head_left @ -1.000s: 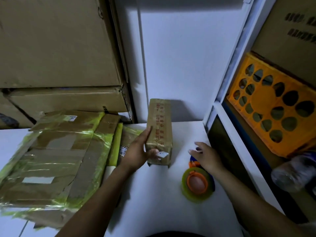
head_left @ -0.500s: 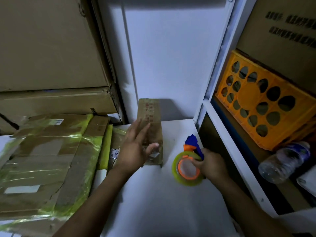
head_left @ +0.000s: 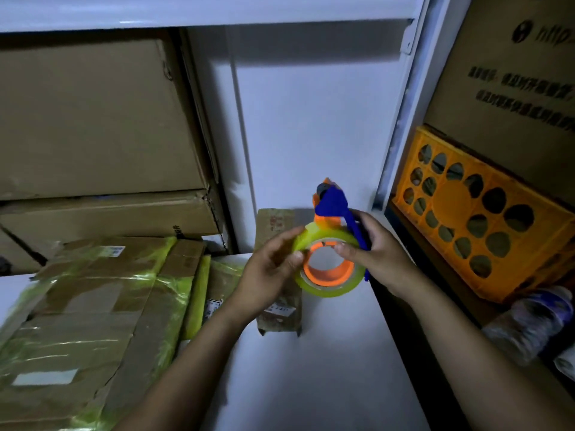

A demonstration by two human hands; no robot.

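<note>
Both hands are clamped on the orange-and-blue plastic tape dispenser (head_left: 329, 287) with its yellowish clear roll, which I'm holding up in the air between them, above the white surface (head_left: 311, 384). My left hand (head_left: 270, 269) pinches the roll's left edge between thumb and fingers. My right hand (head_left: 376, 253) curls round the blue handle side, thumb on the rim of the orange core. The roll's open middle faces me and the blue tip points up.

Right behind and under my left hand, the small brown cardboard box (head_left: 280, 315) stands on the surface; neither hand touches it. Flattened cardboard wrapped in yellow tape (head_left: 93, 306) lies off to the left, and an orange plastic crate (head_left: 482, 231) is on the right.
</note>
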